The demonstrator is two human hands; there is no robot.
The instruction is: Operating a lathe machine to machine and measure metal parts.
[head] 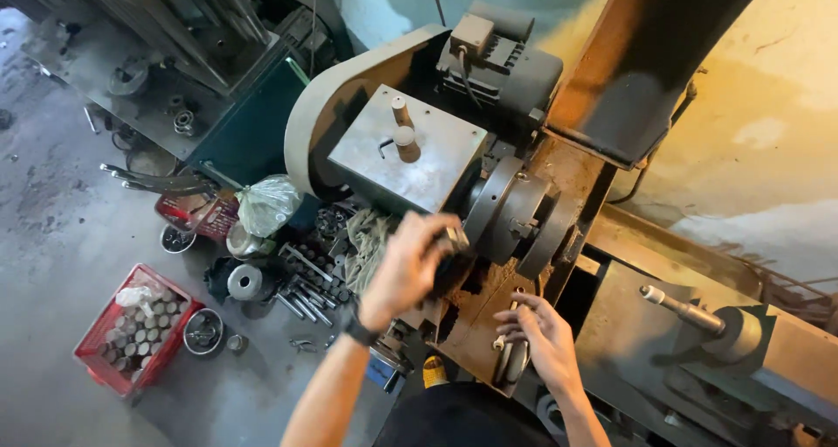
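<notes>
Left hand grips a dark part (axis unclear) — right hand spread on a handle.

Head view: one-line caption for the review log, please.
At a lathe, left hand grips a dark part near the chuck; right hand rests on a handle below.

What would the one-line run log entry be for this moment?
left hand: gripping dark part by lathe chuck | right hand: resting on lever | floor: red crate

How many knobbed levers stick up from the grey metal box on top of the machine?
2. One lever stands nearer the motor; the other lever is just in front of it, towards the hands. None seems hidden.
</notes>
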